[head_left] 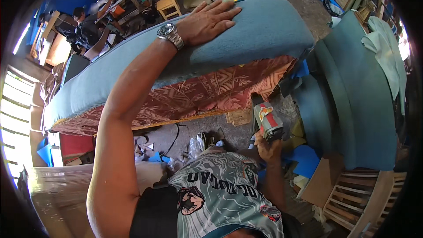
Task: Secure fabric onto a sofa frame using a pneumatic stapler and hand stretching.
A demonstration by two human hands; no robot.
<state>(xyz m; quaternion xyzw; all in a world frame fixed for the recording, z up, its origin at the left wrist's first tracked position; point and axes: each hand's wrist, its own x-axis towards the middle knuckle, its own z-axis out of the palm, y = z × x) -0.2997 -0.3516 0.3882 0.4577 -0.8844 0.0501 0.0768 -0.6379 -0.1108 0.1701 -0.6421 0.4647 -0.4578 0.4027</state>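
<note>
A long upholstered sofa piece (pixel 260 26) in blue-grey fabric stretches across the view, tilted so that its red patterned underside cloth (pixel 194 94) with a frayed edge shows. My left hand (pixel 209 23) lies flat on its blue top, fingers spread, a metal watch on the wrist. Lower right, my right hand (pixel 268 147) grips what looks like a staple gun (pixel 267 120), its grey body marked with red tape and a sticker. The tool's front end is close to the right end of the red cloth; whether it touches cannot be made out.
Large blue-green upholstered pieces (pixel 357 88) stand at the right, a loose cloth (pixel 383 48) over one. Slatted wood (pixel 352 198) lies lower right. Scraps and plastic litter the floor below. A plastic-wrapped piece (pixel 61 194) is at lower left. Another person (pixel 88 28) sits far left near a wooden chair (pixel 168 4).
</note>
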